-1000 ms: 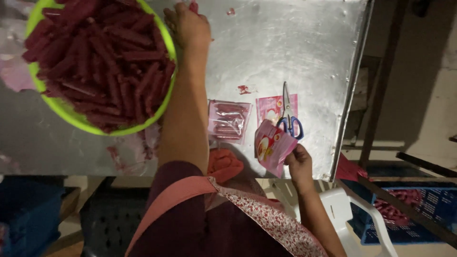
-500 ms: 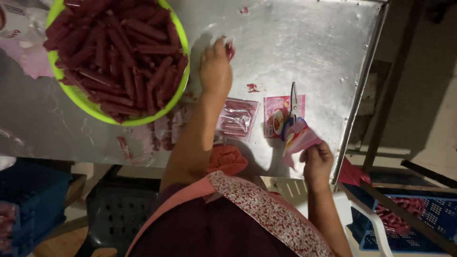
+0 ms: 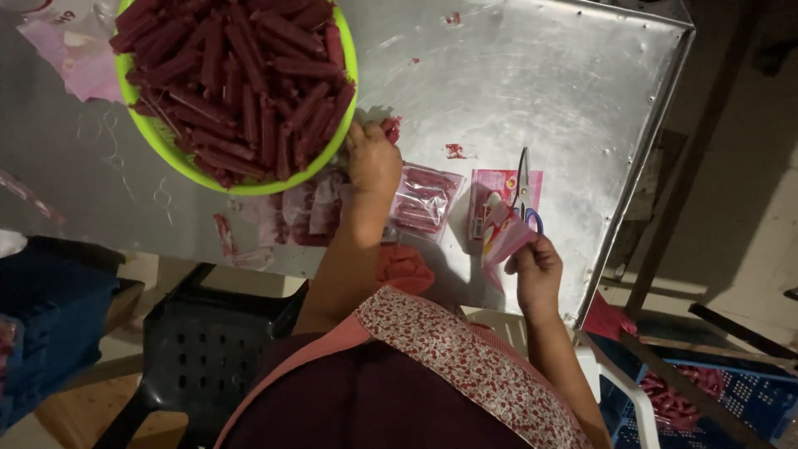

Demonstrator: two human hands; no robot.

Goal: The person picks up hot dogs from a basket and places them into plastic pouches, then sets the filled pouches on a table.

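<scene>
Head view, looking down on a metal table (image 3: 540,75). A green bowl (image 3: 342,125) sits at the table's far left, heaped with red sausage sticks (image 3: 233,83) that fill it to the rim.

Left hand (image 3: 372,162): closed around a few red sausage sticks (image 3: 391,127) just beside the bowl's rim; their ends show beyond the knuckles. Exact count cannot be told.

Right hand (image 3: 536,266): at the near table edge, fingers pinched on a pink pouch (image 3: 504,234), which is held up off the surface with its mouth spread. Contents of the pouch are not visible.

Between the two hands lies a clear packet (image 3: 424,201), flat on the table, with red sticks inside. Next to it lies another flat pink pouch (image 3: 499,187), with scissors (image 3: 524,187) resting on top, blue handles toward the person.

Loose clear wrappers with red bits (image 3: 303,212) lie below the bowl. A blue crate (image 3: 706,395) at lower right, on the floor side, holds more red sticks.
</scene>
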